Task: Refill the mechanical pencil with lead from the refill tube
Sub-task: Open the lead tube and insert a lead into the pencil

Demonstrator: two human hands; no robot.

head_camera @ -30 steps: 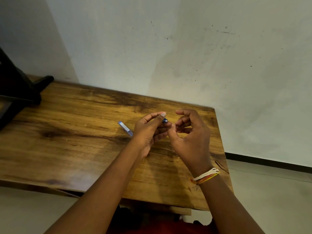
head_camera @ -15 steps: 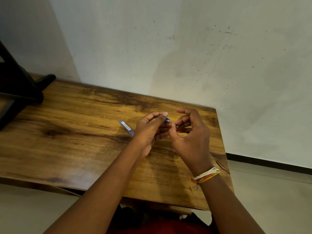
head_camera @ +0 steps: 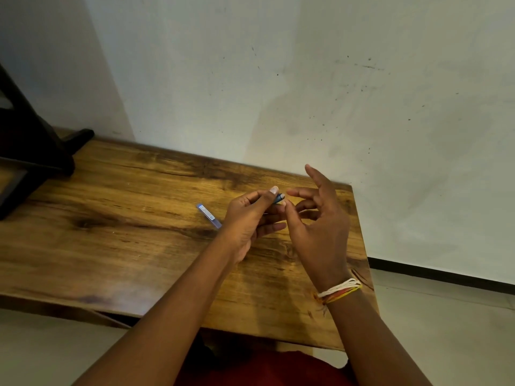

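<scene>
My left hand (head_camera: 245, 218) is closed around a blue mechanical pencil (head_camera: 279, 198), of which only the short end sticks out past the thumb and forefinger, pointing right. My right hand (head_camera: 320, 235) is just to the right of that end with its fingers spread apart; its thumb tip is close to the pencil's end. I cannot make out any lead in its fingers. The refill tube (head_camera: 208, 215), small, clear and blue with a white label, lies flat on the wooden table (head_camera: 111, 218) just left of my left hand.
A black stand (head_camera: 33, 146) sits on the table's far left corner. A white wall runs along the table's back edge. The table's right edge is close beside my right hand, with pale floor (head_camera: 446, 330) below it.
My right hand has opened: its pinched fingers have spread and lifted away from the pencil's end. My left hand still holds the pencil in the same place.
</scene>
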